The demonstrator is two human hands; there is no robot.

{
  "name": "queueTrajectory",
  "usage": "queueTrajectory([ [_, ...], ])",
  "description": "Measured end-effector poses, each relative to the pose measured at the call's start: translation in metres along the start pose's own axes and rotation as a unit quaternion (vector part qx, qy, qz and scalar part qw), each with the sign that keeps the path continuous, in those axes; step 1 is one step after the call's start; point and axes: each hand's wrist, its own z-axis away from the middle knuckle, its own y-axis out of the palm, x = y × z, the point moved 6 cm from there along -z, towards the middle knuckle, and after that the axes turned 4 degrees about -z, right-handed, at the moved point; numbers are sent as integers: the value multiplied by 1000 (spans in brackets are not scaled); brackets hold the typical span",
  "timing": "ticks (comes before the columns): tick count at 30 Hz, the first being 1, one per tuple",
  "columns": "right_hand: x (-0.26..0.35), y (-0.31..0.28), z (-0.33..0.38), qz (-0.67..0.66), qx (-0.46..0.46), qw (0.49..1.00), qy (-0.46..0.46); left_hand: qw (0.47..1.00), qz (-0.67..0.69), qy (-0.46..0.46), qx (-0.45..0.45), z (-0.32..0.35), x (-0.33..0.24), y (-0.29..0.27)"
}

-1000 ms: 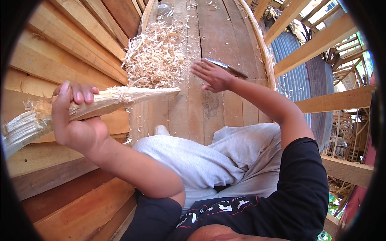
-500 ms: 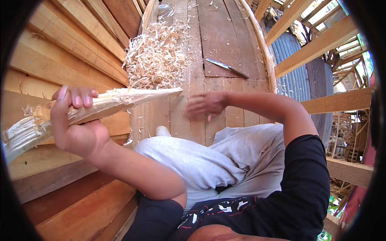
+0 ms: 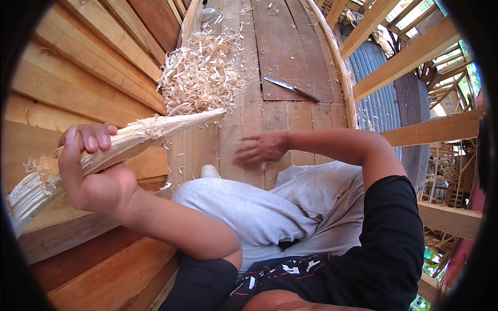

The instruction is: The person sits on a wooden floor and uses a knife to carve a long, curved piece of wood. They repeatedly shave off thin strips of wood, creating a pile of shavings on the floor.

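My left hand (image 3: 93, 166) is wrapped around a long piece of pale, roughly split wood (image 3: 155, 129), raised at the left by the plank wall. The wood's far end narrows to a point, and its near end is frayed with splinters. My right hand (image 3: 262, 150) holds nothing; its fingers are spread above the floorboards, a little blurred, to the right of the wood's tip. Beyond it lies a knife (image 3: 291, 88) with a dark handle and bare blade, out of both hands.
A heap of curly wood shavings (image 3: 199, 72) lies on the plank floor (image 3: 249, 122) against the left wall (image 3: 88, 67). A small clear container (image 3: 209, 14) stands at the far end. Wooden rails (image 3: 441, 128) and corrugated metal sheet (image 3: 371, 78) border the right side. My legs in grey trousers are folded below.
The wood and my left hand have shifted slightly left and down. My right hand has also lowered a little, moving slightly left. The knife stays where it was on the floor.
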Motion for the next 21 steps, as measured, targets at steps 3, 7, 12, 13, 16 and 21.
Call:
queueTrajectory([
  [3, -20, 11, 10, -75, -9, 996, 49, 1000, 5, -2, 15, 3, 1, 3],
  [7, -88, -28, 23, 42, -49, 918, 391, 1000, 6, 3, 17, 1, -1, -1],
  [12, -5, 3, -33, -52, -59, 993, 83, 1000, 2, 10, 7, -2, 1, -4],
  [13, 11, 12, -36, -81, -51, 995, 28, 1000, 0, 8, 6, -2, 2, -4],
  [16, -22, 3, -22, -46, -85, 991, 94, 1000, 1, 3, 5, -2, 2, -6],
  [21, -60, -35, -18, 15, -71, 921, 383, 1000, -8, 7, -19, -1, -2, -5],
])
